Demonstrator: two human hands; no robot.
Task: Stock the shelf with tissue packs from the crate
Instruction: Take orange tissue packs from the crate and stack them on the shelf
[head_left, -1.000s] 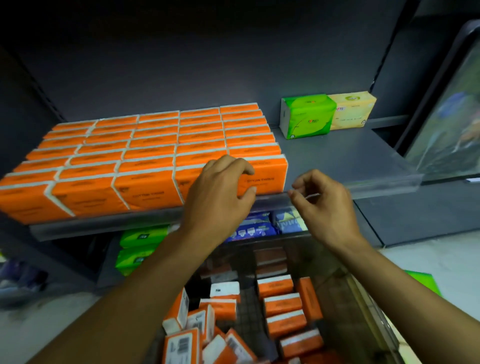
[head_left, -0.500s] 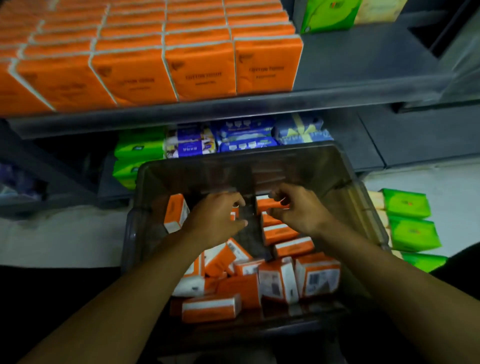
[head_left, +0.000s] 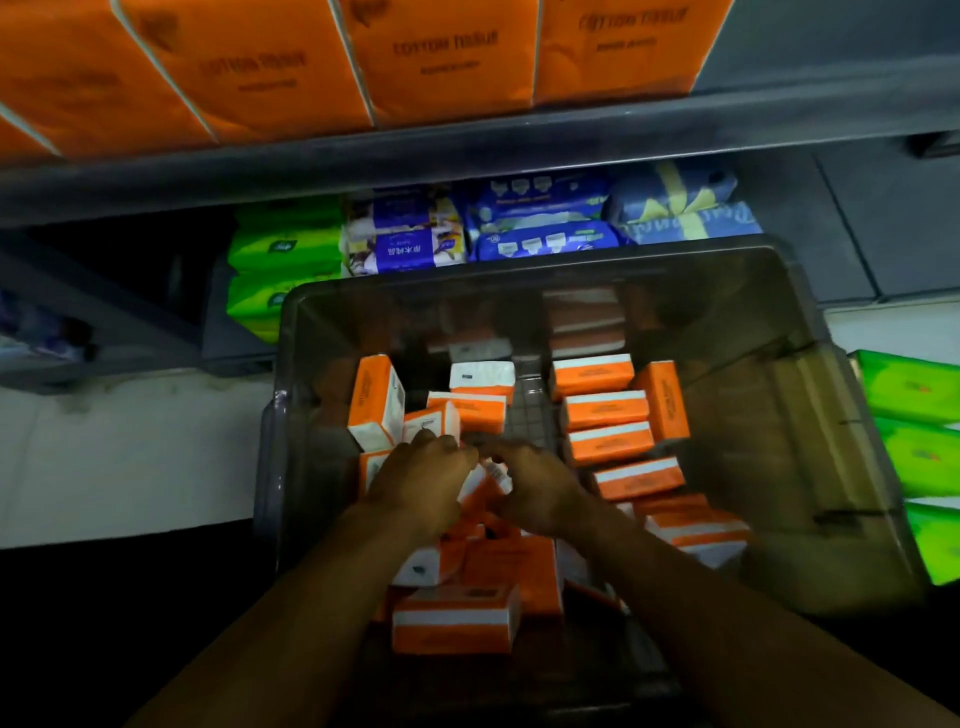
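A clear grey crate (head_left: 810, 332) stands on the floor below the shelf (head_left: 467, 153). It holds several loose orange-and-white tissue packs (head_left: 605, 410). Rows of the same orange packs (head_left: 441, 57) fill the shelf's front edge. Both my hands are down inside the crate, close together. My left hand (head_left: 421, 483) and my right hand (head_left: 540, 491) curl their fingers from either side round one orange tissue pack (head_left: 488, 480) wedged between them. Most of that pack is hidden by my fingers and slightly blurred.
The lower shelf behind the crate carries green packs (head_left: 285, 249), purple-and-white packs (head_left: 405, 239) and blue packs (head_left: 545, 228). More green packs (head_left: 914, 395) lie on the white floor right of the crate. The shelf edge overhangs the crate's far side.
My hands left the shelf's front row, dropped into the crate, and have now drawn together nearer me around one pack. The view tilted further down.
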